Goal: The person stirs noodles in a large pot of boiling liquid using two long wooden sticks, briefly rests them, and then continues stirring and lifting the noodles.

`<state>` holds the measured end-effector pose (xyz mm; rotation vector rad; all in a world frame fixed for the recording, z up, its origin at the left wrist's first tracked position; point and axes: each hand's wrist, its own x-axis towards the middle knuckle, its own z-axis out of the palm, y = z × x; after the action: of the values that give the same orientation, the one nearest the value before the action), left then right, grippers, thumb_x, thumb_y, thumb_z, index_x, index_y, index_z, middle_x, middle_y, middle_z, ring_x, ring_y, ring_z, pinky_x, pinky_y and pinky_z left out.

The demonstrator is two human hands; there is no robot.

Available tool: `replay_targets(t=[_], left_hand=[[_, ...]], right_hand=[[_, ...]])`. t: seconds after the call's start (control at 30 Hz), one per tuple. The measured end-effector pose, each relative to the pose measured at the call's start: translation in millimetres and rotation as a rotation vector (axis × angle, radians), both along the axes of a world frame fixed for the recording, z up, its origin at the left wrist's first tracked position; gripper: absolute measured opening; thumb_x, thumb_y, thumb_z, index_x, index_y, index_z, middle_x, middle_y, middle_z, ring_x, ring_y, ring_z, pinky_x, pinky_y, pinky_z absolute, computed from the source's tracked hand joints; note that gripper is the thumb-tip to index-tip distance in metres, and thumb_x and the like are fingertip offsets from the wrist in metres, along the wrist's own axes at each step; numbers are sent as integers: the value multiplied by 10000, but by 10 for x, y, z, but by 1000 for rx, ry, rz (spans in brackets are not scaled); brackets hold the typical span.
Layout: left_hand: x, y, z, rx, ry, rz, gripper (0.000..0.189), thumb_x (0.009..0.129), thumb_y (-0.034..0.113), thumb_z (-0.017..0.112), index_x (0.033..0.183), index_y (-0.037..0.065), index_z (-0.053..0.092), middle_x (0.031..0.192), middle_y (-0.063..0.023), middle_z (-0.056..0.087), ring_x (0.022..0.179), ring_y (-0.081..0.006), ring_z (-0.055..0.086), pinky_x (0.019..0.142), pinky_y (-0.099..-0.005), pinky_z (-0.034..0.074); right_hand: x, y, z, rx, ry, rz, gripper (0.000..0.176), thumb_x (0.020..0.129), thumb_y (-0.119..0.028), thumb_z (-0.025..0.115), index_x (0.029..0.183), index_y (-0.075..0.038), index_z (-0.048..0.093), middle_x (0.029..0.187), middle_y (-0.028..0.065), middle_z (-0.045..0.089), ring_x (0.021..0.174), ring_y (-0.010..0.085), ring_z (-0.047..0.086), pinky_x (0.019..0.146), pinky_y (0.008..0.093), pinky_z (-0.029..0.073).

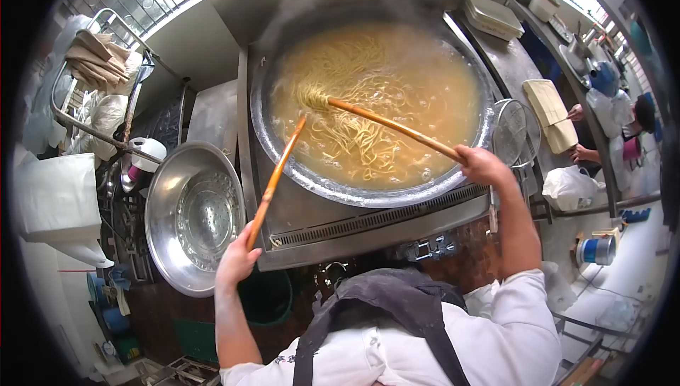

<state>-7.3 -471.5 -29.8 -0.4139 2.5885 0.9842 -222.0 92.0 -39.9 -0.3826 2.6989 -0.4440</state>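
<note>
A huge round wok (pixel 368 197) holds bubbling yellowish liquid with many noodles (pixel 361 138) in it. My left hand (pixel 238 257) grips one long wooden stick (pixel 273 184), whose tip points up toward the wok's left part. In my right hand (pixel 485 168) is a second long wooden stick (pixel 400 128), reaching left across the wok. Noodles are bunched around the tip of this second stick. Both hands are near the wok's front side, one to the left and one to the right. Steam rises at the back of the wok.
A large metal basin (pixel 161 209) stands left of the stove. Wire strainers (pixel 516 131) rest at the wok's right rim. Farther right are a folded cloth (pixel 549 113), a white plastic bag (pixel 569 188) and another person's hands (pixel 582 153). A wire rack (pixel 88 127) with bags is at left.
</note>
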Motion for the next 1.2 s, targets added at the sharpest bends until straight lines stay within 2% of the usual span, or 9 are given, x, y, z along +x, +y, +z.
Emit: replay_targets(t=[0.07, 0.1, 0.23, 0.43, 0.6, 0.7, 0.87, 1.03, 1.2], left_hand=[[-313, 378, 129, 21, -282, 90, 739, 852, 90, 676, 1525, 159, 378, 1086, -288, 679, 1010, -424, 681, 872, -456, 519], [-276, 231, -326, -1, -13, -90, 736, 851, 102, 674, 1521, 152, 375, 994, -288, 687, 917, -441, 684, 831, -478, 522], [-278, 212, -457, 54, 68, -210, 715, 853, 94, 672, 1510, 135, 394, 976, -256, 686, 882, -409, 692, 839, -438, 529], [599, -399, 232, 308, -209, 81, 752, 818, -9, 700, 1509, 87, 418, 1326, -174, 618, 1237, -238, 588, 1040, -334, 437], [955, -382, 687, 123, -81, 119, 760, 816, -16, 701, 1512, 55, 404, 1415, -190, 569, 1365, -258, 504, 1121, -332, 377], [472, -264, 571, -35, 22, 35, 738, 831, 16, 695, 1509, 73, 408, 1398, -218, 572, 1324, -346, 534, 1097, -384, 421], [-1036, -73, -359, -253, 35, -67, 692, 840, 112, 699, 1482, 147, 443, 1240, -231, 647, 1155, -400, 619, 978, -457, 503], [-2886, 936, -692, -298, 63, -196, 393, 885, 77, 503, 1272, 61, 572, 1163, -242, 678, 1124, -405, 634, 951, -462, 510], [-3144, 1194, -856, -74, 70, -134, 426, 865, 68, 510, 1288, 63, 564, 1155, -260, 673, 1104, -408, 641, 940, -457, 505]], right_hand=[[210, 237, 457, -8, -3, -30, 275, 837, -60, 613, 1106, -110, 607, 873, 208, 673, 862, 416, 653, 756, 508, 507], [284, 334, 645, -22, 15, -36, 310, 836, -64, 625, 1140, -124, 604, 872, 211, 672, 844, 416, 653, 751, 504, 509], [234, 328, 1045, 121, 83, -74, 279, 849, -67, 621, 1124, -89, 579, 894, 222, 667, 881, 430, 645, 769, 517, 501], [-798, -123, 249, 150, 176, 47, 288, 871, -43, 544, 1154, -71, 591, 978, 222, 677, 958, 430, 639, 801, 514, 500], [-825, -697, 15, 158, 63, 220, 256, 881, -43, 496, 1113, -65, 600, 937, 220, 685, 899, 420, 661, 755, 503, 503], [-706, -631, 56, 161, 16, 269, 252, 873, -42, 502, 1106, -66, 597, 922, 218, 686, 896, 414, 664, 747, 504, 504], [-258, -53, 572, 219, -64, 144, 219, 872, -84, 580, 1089, -97, 603, 881, 182, 679, 872, 411, 656, 770, 499, 507], [375, 650, 1150, 91, -1, -67, 299, 832, -90, 668, 1116, -80, 574, 889, 213, 669, 902, 440, 639, 778, 507, 503], [-1, 890, 675, 83, 208, -159, 284, 834, -86, 649, 1102, -70, 557, 885, 241, 659, 909, 463, 625, 790, 529, 495]])
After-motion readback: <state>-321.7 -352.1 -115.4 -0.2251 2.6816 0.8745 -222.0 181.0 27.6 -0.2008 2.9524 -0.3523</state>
